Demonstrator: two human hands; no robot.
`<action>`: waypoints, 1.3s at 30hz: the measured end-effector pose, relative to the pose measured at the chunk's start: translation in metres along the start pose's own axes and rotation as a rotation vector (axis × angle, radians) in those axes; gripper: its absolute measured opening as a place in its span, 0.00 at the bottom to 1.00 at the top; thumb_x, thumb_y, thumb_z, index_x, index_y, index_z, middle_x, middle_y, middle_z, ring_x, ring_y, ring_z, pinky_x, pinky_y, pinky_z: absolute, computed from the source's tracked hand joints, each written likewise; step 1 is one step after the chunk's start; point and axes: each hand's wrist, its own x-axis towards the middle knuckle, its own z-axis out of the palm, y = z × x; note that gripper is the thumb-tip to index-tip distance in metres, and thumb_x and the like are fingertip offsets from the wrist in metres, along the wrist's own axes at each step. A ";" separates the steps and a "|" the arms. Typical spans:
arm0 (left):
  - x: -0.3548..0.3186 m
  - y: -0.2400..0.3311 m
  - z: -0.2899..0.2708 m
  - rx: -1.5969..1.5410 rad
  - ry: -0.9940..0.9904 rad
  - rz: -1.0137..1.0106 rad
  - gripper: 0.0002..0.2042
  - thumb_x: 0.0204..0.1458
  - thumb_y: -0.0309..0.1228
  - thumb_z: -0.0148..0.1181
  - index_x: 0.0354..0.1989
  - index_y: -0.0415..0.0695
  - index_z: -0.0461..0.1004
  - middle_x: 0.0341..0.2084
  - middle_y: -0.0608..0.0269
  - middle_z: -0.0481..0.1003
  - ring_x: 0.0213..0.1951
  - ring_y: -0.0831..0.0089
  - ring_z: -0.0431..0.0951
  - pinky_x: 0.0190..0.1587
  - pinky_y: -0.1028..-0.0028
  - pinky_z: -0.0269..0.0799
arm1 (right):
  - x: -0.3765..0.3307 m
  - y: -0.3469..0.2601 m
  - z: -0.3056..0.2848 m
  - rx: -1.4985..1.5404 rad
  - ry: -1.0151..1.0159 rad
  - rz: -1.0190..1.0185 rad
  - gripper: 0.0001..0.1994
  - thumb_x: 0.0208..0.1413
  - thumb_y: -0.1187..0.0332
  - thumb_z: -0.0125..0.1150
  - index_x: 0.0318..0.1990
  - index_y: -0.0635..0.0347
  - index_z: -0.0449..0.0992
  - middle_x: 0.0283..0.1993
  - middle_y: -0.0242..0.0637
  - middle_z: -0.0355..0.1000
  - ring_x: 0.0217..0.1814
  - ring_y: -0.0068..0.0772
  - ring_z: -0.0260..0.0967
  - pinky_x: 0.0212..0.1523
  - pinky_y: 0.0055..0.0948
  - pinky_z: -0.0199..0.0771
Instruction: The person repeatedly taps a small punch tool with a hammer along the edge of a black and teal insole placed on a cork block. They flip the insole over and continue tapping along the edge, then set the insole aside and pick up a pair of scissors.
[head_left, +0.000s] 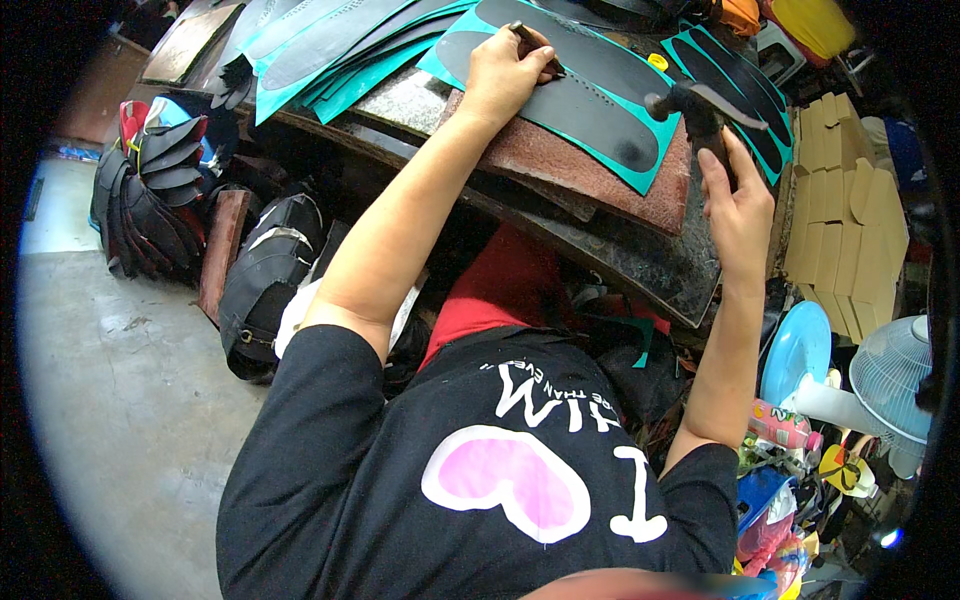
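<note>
My left hand (503,78) is closed around a short dark punch (522,36), its tip down at a teal sheet with black sole-shaped pieces (590,110). Rows of small holes or marks run along the black pieces. Underneath lies a reddish-brown board (560,165) on the dark worktable (655,255). To the right, my right hand (738,205) grips a claw hammer (700,110) by its black handle. The hammer's head is raised over the sheet's right end, apart from the punch. A yellow ring (657,62) sits beyond the sheet.
More teal-and-black sheets (365,55) are stacked at the left, and another sheet (735,90) lies at the right. Tan cartons (845,220), a blue-and-white fan (885,375) and bottles stand right of the table. Black strapped bundles (160,195) rest on the floor at left.
</note>
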 end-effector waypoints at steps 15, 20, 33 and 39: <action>-0.008 0.014 0.021 0.764 -0.085 0.536 0.07 0.54 0.29 0.59 0.37 0.40 0.72 0.25 0.46 0.78 0.30 0.53 0.81 0.33 0.62 0.77 | 0.025 -0.035 0.029 -0.262 0.132 -0.471 0.21 0.60 0.55 0.61 0.56 0.56 0.74 0.41 0.44 0.79 0.39 0.39 0.78 0.40 0.33 0.74; 0.000 -0.003 0.013 -0.144 0.013 -0.027 0.06 0.55 0.26 0.60 0.36 0.35 0.74 0.27 0.57 0.80 0.27 0.75 0.82 0.31 0.76 0.80 | 0.023 -0.001 0.011 -0.163 0.102 -0.203 0.22 0.60 0.54 0.61 0.55 0.59 0.75 0.45 0.48 0.78 0.46 0.41 0.78 0.46 0.33 0.74; -0.014 0.020 0.031 0.670 -0.138 0.513 0.10 0.53 0.30 0.63 0.38 0.40 0.70 0.26 0.43 0.77 0.32 0.48 0.80 0.33 0.61 0.76 | 0.013 -0.026 0.024 -0.258 0.074 -0.369 0.21 0.58 0.54 0.62 0.56 0.51 0.74 0.41 0.51 0.78 0.42 0.55 0.77 0.39 0.41 0.76; -0.006 0.003 0.022 -0.041 -0.039 -0.007 0.06 0.55 0.26 0.60 0.35 0.35 0.74 0.26 0.56 0.80 0.28 0.74 0.82 0.32 0.75 0.79 | 0.016 -0.017 -0.009 -0.099 0.143 -0.208 0.21 0.59 0.55 0.62 0.54 0.59 0.75 0.44 0.49 0.78 0.45 0.42 0.78 0.44 0.34 0.75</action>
